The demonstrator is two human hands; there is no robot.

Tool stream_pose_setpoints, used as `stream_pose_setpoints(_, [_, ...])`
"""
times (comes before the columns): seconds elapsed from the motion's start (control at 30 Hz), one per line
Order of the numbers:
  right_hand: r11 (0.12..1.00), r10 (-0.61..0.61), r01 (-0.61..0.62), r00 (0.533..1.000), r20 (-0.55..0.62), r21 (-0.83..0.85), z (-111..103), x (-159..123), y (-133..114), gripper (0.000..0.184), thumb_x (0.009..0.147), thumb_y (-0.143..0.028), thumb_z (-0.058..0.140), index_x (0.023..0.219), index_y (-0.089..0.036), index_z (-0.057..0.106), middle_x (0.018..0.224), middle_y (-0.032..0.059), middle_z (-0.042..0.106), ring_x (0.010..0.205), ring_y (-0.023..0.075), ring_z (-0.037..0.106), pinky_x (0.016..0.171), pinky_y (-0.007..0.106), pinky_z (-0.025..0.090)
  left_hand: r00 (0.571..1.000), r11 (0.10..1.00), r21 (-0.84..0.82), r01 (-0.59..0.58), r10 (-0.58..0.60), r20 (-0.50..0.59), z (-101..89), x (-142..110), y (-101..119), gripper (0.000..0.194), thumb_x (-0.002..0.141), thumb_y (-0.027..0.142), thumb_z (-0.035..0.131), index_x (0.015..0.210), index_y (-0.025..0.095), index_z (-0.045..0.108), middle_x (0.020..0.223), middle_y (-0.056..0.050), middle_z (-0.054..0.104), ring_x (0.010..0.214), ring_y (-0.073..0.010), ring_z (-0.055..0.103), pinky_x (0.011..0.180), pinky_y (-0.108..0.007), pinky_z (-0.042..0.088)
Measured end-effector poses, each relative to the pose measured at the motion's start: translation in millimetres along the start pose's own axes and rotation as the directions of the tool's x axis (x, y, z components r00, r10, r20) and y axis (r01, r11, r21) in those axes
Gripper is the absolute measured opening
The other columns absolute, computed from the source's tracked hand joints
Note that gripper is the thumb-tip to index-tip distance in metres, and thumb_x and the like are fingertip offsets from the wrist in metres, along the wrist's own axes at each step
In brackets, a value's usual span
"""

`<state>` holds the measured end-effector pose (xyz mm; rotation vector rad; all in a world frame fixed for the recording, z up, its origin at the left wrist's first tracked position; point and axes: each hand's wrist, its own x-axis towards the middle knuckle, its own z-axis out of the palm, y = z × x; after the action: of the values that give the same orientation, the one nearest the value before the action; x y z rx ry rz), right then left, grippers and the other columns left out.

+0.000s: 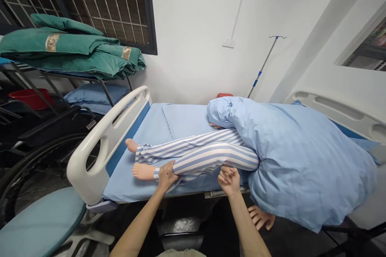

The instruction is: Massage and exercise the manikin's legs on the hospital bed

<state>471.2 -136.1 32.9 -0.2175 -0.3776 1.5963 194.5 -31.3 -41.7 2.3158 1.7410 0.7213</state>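
My left hand (167, 176) is curled over the doll's striped leg (211, 160), just above the foot (143, 171), on the bed (81, 172). My right hand (229, 181) is half open beside the leg, holding nothing I can see. The leg looks heavy and soft; I would lift it from under, with both hands.

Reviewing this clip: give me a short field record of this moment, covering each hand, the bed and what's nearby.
Left hand: on the striped trouser leg of a mannequin, near the ankle
Right hand: fingers curled, at the same leg; contact unclear
Bed: blue sheet, white footboard
Cover: blue quilt over the mannequin's upper body
Nearby: drip stand, folded green blankets
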Motion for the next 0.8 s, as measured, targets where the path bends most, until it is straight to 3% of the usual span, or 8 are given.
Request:
stream_pose_setpoints(0.17, [0.999,0.014,-0.015,0.999,-0.038,-0.032,-6.3,-5.5,6.1,0.016,0.078,-0.020,0.054,0.063,-0.017,0.049,0.062,-0.0063,0.051,0.036,0.0010,0.017,0.037,0.015,0.033,0.994,0.992,0.069,-0.106,0.105,0.018,-18.8,3.7,-13.7,0.054,0.066,0.026,0.058,0.119,0.018,0.058,0.120,-0.012,0.064,0.110,-0.0291,0.057,0.095,-0.039,0.038])
stream_pose_setpoints(0.4, [0.996,0.044,-0.056,0.988,-0.149,-0.076,-21.1,-9.0,24.8,0.015,0.075,-0.022,0.055,0.063,-0.017,0.048,0.059,-0.0056,0.047,0.035,0.0012,0.017,0.034,0.016,0.031,0.969,0.951,0.192,-0.243,0.245,0.011,-61.8,6.3,-41.2,0.051,0.067,0.024,0.058,0.118,0.016,0.058,0.114,-0.013,0.065,0.106,-0.0290,0.058,0.092,-0.041,0.036])
stream_pose_setpoints(0.6, [0.996,0.079,-0.085,0.980,-0.183,-0.027,-30.4,-5.8,30.2,0.014,0.073,-0.021,0.059,0.063,-0.016,0.050,0.060,-0.0050,0.053,0.035,0.0003,0.019,0.034,0.014,0.029,0.954,0.918,0.265,-0.295,0.296,0.036,-84.3,8.8,-50.4,0.047,0.069,0.023,0.059,0.116,0.017,0.058,0.109,-0.011,0.066,0.103,-0.0283,0.058,0.089,-0.040,0.036])
stream_pose_setpoints(0.8, [0.995,0.094,-0.104,0.946,-0.309,-0.014,-47.6,-1.5,53.5,0.015,0.072,-0.023,0.062,0.063,-0.016,0.052,0.065,-0.0020,0.062,0.035,-0.0004,0.020,0.034,0.014,0.026,0.950,0.889,0.340,-0.308,0.304,0.064,-102.1,2.1,-65.6,0.046,0.069,0.022,0.059,0.115,0.020,0.059,0.106,-0.010,0.065,0.101,-0.0285,0.056,0.089,-0.040,0.035])
